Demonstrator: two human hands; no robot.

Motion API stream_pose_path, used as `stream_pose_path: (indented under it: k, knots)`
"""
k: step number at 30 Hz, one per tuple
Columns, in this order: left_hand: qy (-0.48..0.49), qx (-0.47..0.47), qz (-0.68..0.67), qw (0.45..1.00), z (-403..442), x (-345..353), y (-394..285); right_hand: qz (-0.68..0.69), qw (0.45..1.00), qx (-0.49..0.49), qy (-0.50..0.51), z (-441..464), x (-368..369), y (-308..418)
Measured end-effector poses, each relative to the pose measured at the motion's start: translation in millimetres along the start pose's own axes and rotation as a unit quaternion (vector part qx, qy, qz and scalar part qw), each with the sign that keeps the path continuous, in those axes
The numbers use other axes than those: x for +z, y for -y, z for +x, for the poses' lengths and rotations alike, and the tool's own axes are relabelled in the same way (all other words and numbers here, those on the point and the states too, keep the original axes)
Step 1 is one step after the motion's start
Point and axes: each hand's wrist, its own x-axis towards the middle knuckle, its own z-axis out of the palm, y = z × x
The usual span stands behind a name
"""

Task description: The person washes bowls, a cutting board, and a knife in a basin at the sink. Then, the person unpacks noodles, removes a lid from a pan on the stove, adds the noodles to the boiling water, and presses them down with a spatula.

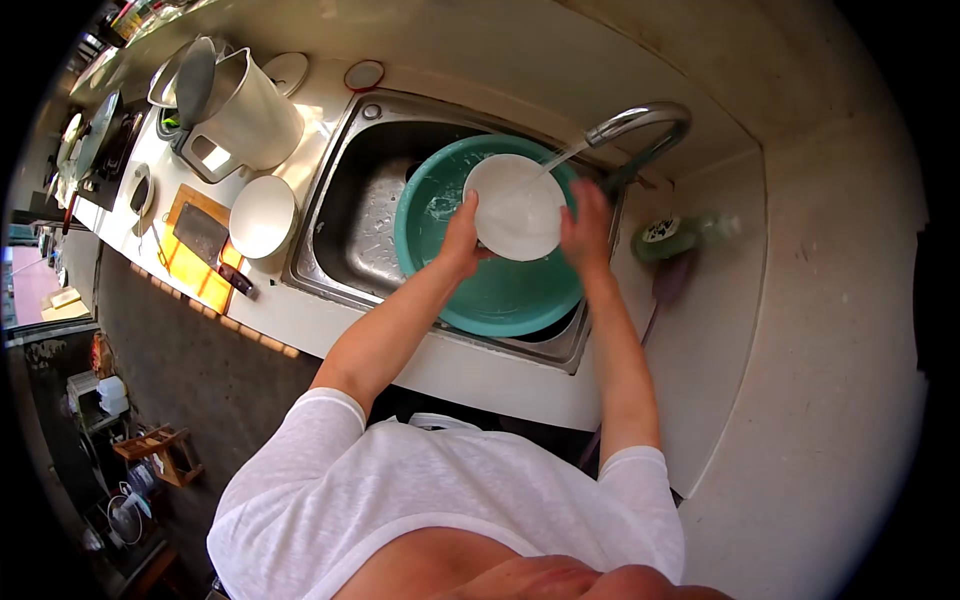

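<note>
A round white bowl [519, 207] is held over a green basin [500, 295], which sits in the metal sink [350, 235]. My left hand [462, 240] grips the bowl's left rim, thumb on the inner side. Against the right rim is my right hand [587, 228], its fingers blurred by motion, so their grip is unclear. Water runs from the curved faucet [640, 118] into the bowl. Some water and white suds show in the basin.
Left of the sink are a white bowl [263, 217], a large pale pitcher [250, 120], and a cleaver [203, 236] on a cutting board [210, 285]. A green bottle [668, 238] stands on the right, with a wall behind the faucet.
</note>
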Motion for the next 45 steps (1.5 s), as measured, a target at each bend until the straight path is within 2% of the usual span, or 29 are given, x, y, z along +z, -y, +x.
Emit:
stream_pose_path:
  k: [2,3,5,9,11,12,14,15,17,18,20,21,23,25,27,28,29,31,32,33,35,36,37,39,41,42,43,44,45]
  knots:
    - [0.011,-0.001,-0.003,1.000,7,-6,9,0.172,0.963,-0.033,0.204,1,19,32]
    - [0.024,-0.001,-0.003,1.000,9,-9,12,0.173,0.963,-0.032,0.203,5,32,38]
    - [0.020,-0.001,-0.001,1.000,5,-5,13,0.084,0.964,0.156,0.199,22,59,43]
    - [-0.001,0.016,-0.039,0.999,7,-4,12,0.028,0.948,0.182,0.259,32,57,86]
    - [-0.009,0.012,-0.064,0.998,33,-17,10,0.193,0.949,0.050,0.244,17,51,94]
    - [-0.019,0.005,-0.088,0.996,42,-26,9,0.192,0.950,0.051,0.243,7,42,94]
    - [0.010,0.001,-0.106,0.994,37,-34,-6,0.048,0.968,-0.116,0.217,-10,20,85]
    - [0.039,-0.003,-0.122,0.992,33,-33,-13,0.047,0.968,-0.117,0.216,-15,21,81]
    - [0.020,0.001,-0.161,0.987,24,-15,-3,-0.063,0.974,-0.120,0.183,-23,32,71]
    - [0.010,-0.016,-0.171,0.985,22,-8,11,-0.060,0.973,-0.119,0.187,-25,32,81]
    - [0.036,-0.057,-0.176,0.982,24,-3,12,-0.043,0.956,0.042,0.287,-12,35,99]
    - [0.036,-0.060,-0.173,0.982,24,-10,3,-0.042,0.956,0.047,0.287,-16,28,87]
    - [0.182,-0.102,-0.187,0.960,28,-26,-24,-0.002,0.954,-0.256,0.152,-21,6,49]
    - [0.168,-0.078,-0.210,0.960,31,-13,-4,-0.037,0.959,-0.248,0.133,-21,18,67]
    - [0.042,-0.061,-0.151,0.986,29,5,11,-0.126,0.958,0.044,0.253,-18,39,99]
    - [0.089,-0.072,-0.139,0.984,27,-1,7,-0.002,0.980,-0.018,0.199,-21,32,89]
    - [0.090,-0.073,-0.136,0.984,28,-11,-3,-0.001,0.980,-0.017,0.197,-22,24,72]
    - [0.178,-0.130,-0.173,0.960,26,-27,-20,-0.043,0.958,-0.239,0.152,-30,9,45]
    - [0.151,-0.081,-0.217,0.961,31,-21,-3,-0.074,0.968,-0.190,0.146,-36,19,50]
    - [0.148,-0.084,-0.218,0.961,27,-15,8,-0.072,0.968,-0.188,0.148,-37,24,69]
    - [0.044,-0.109,-0.155,0.981,28,-4,18,-0.050,0.956,0.055,0.284,-27,29,100]
    - [0.090,-0.129,-0.128,0.979,40,-22,20,0.172,0.965,0.034,0.196,-34,26,84]
    - [0.089,-0.133,-0.127,0.979,38,-29,10,0.172,0.965,0.038,0.196,-39,20,69]
    - [0.135,-0.119,-0.162,0.970,26,-30,-14,-0.058,0.976,-0.162,0.135,-39,12,47]
    - [0.093,-0.102,-0.192,0.972,19,-24,0,-0.088,0.978,-0.131,0.140,-34,16,79]
    - [0.081,-0.100,-0.201,0.971,18,-26,14,-0.066,0.951,-0.042,0.298,-27,17,97]
    - [0.069,-0.096,-0.210,0.971,12,-24,19,-0.040,0.894,0.048,0.444,-22,17,105]
    - [0.073,-0.112,-0.212,0.968,5,-28,22,0.097,0.949,-0.009,0.299,-44,14,97]
    - [0.075,-0.116,-0.210,0.968,7,-29,25,0.095,0.950,-0.005,0.298,-47,7,89]
